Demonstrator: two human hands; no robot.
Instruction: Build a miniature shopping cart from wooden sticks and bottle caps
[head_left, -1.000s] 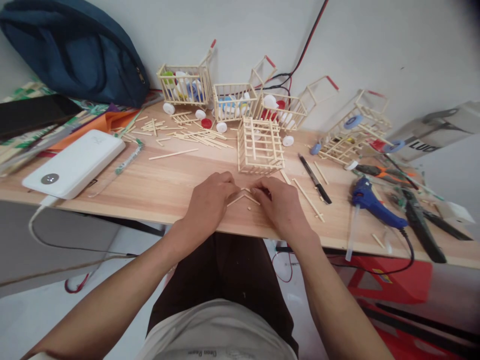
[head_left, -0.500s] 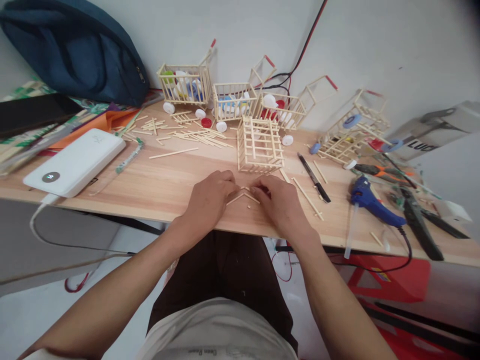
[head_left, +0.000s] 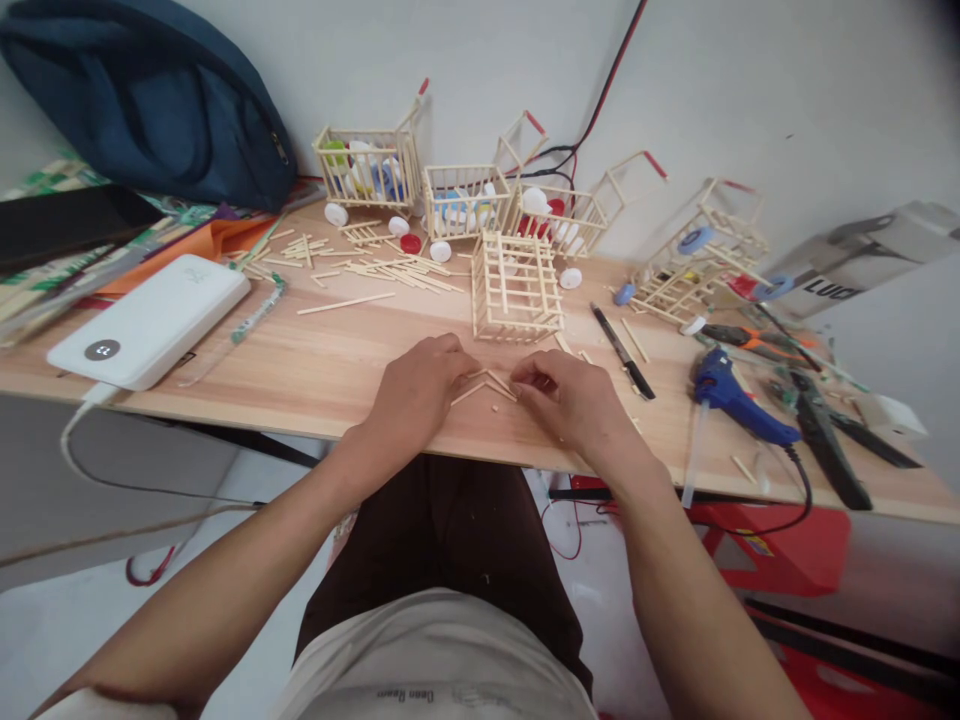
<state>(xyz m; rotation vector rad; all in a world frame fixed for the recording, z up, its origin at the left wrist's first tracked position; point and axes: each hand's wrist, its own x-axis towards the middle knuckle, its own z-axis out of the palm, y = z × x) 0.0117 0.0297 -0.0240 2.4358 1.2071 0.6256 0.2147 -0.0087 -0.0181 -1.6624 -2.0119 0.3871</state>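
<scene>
Short thin wooden sticks point(head_left: 501, 385) lie on the table between my hands, meeting in a shallow upside-down V. My left hand point(head_left: 420, 388) is closed, its thumb and fingertips pressed together on the left stick of the V. With curled fingers, my right hand point(head_left: 566, 398) pinches at the outer end of the right stick. The fingertips partly hide the stick ends. A tiny stick offcut point(head_left: 495, 408) lies just below the V. Right behind my hands stands a small basket frame point(head_left: 517, 290) built of the same sticks.
Finished toy carts point(head_left: 367, 170) line the wall, and loose sticks point(head_left: 405, 272) lie before them. A black pen point(head_left: 622, 350), blue glue gun point(head_left: 739, 400) and black-handled pliers point(head_left: 829, 440) are on the right. On the left are a white power bank point(head_left: 150, 320) and blue bag point(head_left: 165, 110).
My right hand has shifted slightly right, away from the peak of the V and towards the outer end of its stick. My left hand stays nearly in place. The view has moved a little.
</scene>
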